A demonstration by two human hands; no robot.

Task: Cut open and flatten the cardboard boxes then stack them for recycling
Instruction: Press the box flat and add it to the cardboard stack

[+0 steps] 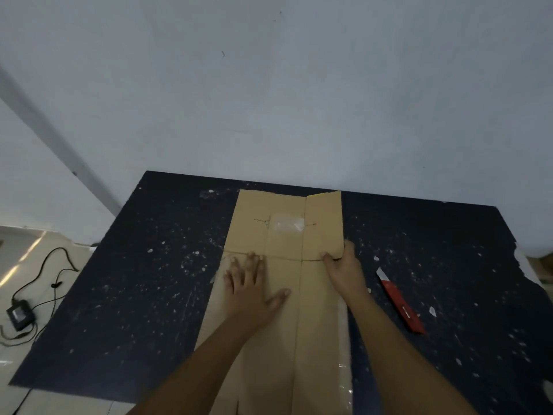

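A flattened cardboard box (278, 283) lies lengthwise down the middle of a dark, paint-flecked tabletop (134, 280), running from the near edge toward 12 o'clock.

What could go wrong: the far flap, at the box's 12 o'clock end, looks only half folded — its right edge is lifted. If the flap is let go before the crease is pressed down, it would likely spring back up and the box would not stack flat. A red utility knife (399, 301) lies just beside the box at 3 o'clock, blade end showing; a sweeping right arm could knock it or catch on it.

The left hand (251, 290) rests palm-down on the panel, fingers (254, 262) spread wide and straight, tips at the crease line. The right hand (344, 269) is at the box's right edge, its fingers curled round the flap's near right corner, thumb underneath or behind — not clear which.

A black cable and adapter (19, 314) lie on the floor at 9 o'clock.
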